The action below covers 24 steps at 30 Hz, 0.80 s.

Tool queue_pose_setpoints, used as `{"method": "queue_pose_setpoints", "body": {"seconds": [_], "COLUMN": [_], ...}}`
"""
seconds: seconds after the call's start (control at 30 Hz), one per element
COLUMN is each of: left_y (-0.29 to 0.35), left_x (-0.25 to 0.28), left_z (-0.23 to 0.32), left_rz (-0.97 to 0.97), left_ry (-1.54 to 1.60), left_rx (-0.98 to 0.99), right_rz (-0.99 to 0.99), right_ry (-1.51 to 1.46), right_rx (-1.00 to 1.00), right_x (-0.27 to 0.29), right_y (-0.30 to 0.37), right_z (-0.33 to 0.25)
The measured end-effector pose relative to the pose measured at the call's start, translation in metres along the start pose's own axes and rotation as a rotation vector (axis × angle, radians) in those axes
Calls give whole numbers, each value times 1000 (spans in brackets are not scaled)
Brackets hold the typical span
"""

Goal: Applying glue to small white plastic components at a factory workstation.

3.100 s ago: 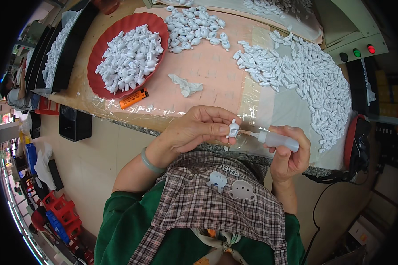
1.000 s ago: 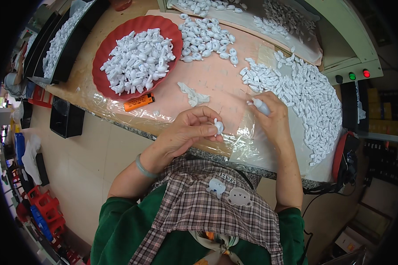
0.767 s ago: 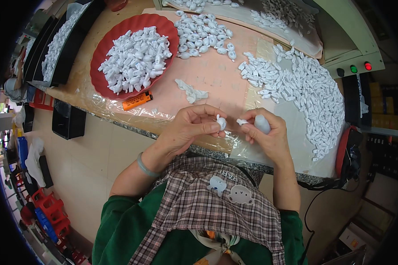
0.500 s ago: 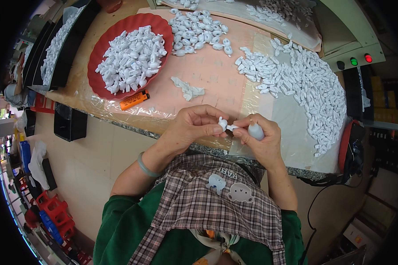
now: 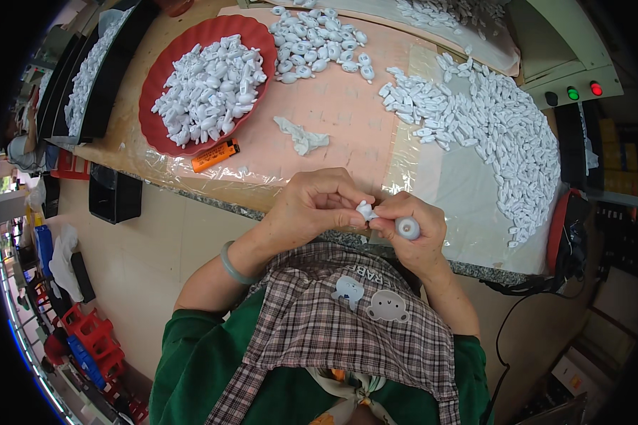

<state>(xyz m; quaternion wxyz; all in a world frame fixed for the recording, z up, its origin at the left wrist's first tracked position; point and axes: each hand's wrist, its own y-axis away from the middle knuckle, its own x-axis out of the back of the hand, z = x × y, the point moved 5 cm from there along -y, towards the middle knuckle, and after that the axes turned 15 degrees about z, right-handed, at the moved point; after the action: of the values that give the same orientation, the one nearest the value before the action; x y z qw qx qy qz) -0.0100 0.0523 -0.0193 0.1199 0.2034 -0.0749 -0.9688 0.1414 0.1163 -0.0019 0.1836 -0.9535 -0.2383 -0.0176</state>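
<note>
- White and small, the figure (image 5: 366, 210) sits between the two hands, just over the near edge of the table (image 5: 347, 152), in the middle of the scene.
- Left hand (image 5: 319, 205): thumb and forefinger are pinched close on the figure's left side, with barely a gap beyond the figure itself; the other fingers curl in behind.
- Right hand (image 5: 418, 227): thumb and forefinger come together at the figure's right side, nearly meeting the left fingertips. From here I cannot tell whether they pinch a separate piece.
- That same right hand also keeps a pale squeeze bottle (image 5: 407, 227) tucked in its curled fingers, one round end facing up at me.
- Far left of the hands, a red bowl (image 5: 149, 117) is heaped with white figures (image 5: 209, 88); an orange block (image 5: 215, 156) lies by its near edge.
- Crumpled tissue (image 5: 303, 136) lies just beyond the left hand.
- Rounded white pieces (image 5: 315, 42) lie right of the bowl, and slim white pieces (image 5: 507, 134) spread over the table's right side.
</note>
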Motion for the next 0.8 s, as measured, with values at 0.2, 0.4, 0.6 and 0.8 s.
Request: {"method": "queue_pose_setpoints", "body": {"seconds": [0.2, 0.4, 0.6, 0.8], "left_y": [2, 3, 4, 4], "left_x": [0, 1, 1, 2], "left_z": [-1, -2, -2, -4], "left_rz": [-12, -10, -7, -6], "left_ry": [-24, -83, -114, -148], "left_rx": [-27, -50, -52, -52], "right_rz": [-4, -12, -11, -14], "right_ry": [6, -5, 3, 6], "right_rx": [97, 104, 105, 104], "right_x": [-1, -2, -2, -3], "right_y": [1, 3, 6, 8], "right_z": [-3, -1, -1, 3]}}
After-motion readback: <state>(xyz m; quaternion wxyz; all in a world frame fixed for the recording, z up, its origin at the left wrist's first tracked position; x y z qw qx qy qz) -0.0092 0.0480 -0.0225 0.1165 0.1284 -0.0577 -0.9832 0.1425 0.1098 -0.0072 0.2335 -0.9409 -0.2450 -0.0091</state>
